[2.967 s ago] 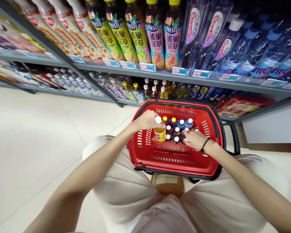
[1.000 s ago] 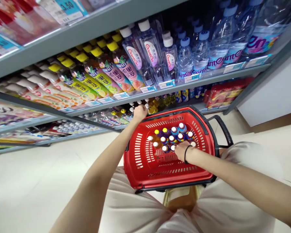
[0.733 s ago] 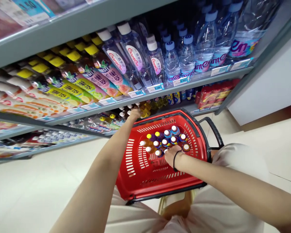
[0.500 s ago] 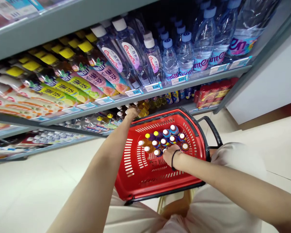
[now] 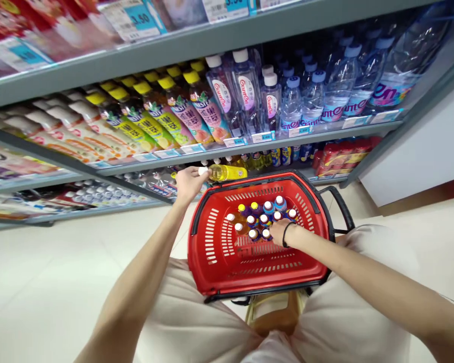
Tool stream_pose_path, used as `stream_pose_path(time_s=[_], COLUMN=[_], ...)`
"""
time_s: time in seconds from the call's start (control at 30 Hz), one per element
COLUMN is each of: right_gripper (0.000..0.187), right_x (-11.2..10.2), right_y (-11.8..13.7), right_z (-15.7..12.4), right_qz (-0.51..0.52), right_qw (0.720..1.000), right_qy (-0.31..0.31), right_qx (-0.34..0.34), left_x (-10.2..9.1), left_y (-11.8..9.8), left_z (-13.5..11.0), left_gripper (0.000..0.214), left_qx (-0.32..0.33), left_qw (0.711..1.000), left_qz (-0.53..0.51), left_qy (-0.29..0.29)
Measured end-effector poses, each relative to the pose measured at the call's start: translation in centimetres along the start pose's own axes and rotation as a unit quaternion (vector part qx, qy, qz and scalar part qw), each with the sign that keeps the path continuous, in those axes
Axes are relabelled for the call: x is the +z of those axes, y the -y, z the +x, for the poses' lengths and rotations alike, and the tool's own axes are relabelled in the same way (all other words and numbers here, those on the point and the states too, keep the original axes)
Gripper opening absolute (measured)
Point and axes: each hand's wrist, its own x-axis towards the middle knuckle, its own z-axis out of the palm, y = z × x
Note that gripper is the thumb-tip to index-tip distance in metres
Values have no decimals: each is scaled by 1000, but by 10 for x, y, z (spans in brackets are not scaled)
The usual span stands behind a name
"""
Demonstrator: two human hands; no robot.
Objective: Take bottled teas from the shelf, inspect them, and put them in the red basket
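Observation:
My left hand [image 5: 189, 182] is closed on the white cap end of a bottle of yellow drink [image 5: 228, 173]. The bottle lies almost level, its base pointing right, between the lower shelf and the far rim of the red shopping basket [image 5: 212, 280]. Down in the basket, my right hand [image 5: 281, 232], with a black band at the wrist, has its fingers curled beside a white-capped bottle [image 5: 265, 234]. What those fingers grip is hidden beneath the hand. Several small bottles stand upright around it, among them yellow-capped ones [image 5: 254, 206] and a blue one [image 5: 280, 203].
Above the basket, a shelf [image 5: 196, 155] carries yellow-capped tea bottles [image 5: 208, 111] and clear water bottles [image 5: 293, 103]. Red packs [image 5: 344, 156] sit on the lower shelf at right. The basket's black handle [image 5: 340, 209] sticks out beside my right knee.
My left hand has drawn the yellow bottle out from the lower shelf, to the left and nearer. My right hand has shifted right among the bottles. The view has tilted and moved.

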Motion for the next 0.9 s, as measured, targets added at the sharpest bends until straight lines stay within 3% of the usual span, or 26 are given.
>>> stream_pose_path(time_s=[0.13, 0.23, 0.33, 0.43, 0.47, 0.53, 0.63, 0.7, 0.8, 0.9], right_gripper=[36, 41, 60, 76, 76, 76, 84, 79, 70, 74], right_x=[-2, -8, -19, -27, -28, -24, -8, 3, 11, 10], right_y=[-6, -8, -4, 3, 5, 10, 16, 16, 12, 6], right_z=[-1, 5, 8, 0, -4, -10, -9, -4, 1, -1], right_qz=[28, 80, 148, 277, 356, 536, 724, 787, 825, 830], right_qw=[999, 993, 983, 954, 925, 825, 677, 610, 557, 541], right_qy=[-41, -89, -102, -64, -33, 32, 36, 24, 21, 43], right_qx=[-5, -6, -28, -99, -131, -176, -128, -89, -98, -128], left_x=[-49, -77, -82, -65, -57, -42, -25, -18, -14, -14], left_y=[-30, -56, -65, -57, -52, -41, -27, -20, -15, -17], left_z=[-43, -62, -69, -72, -73, -77, -85, -91, -101, -108], left_gripper=[46, 40, 43, 57, 61, 66, 70, 71, 71, 76], left_qx=[150, 178, 151, 106, 94, 74, 37, 17, 15, 25], left_qw=[979, 963, 950, 937, 934, 932, 934, 929, 909, 877], left_qz=[-127, -185, -264, -332, -345, -356, -349, -357, -394, -445], left_qy=[-47, -79, -64, -23, -9, 21, 72, 97, 135, 179])
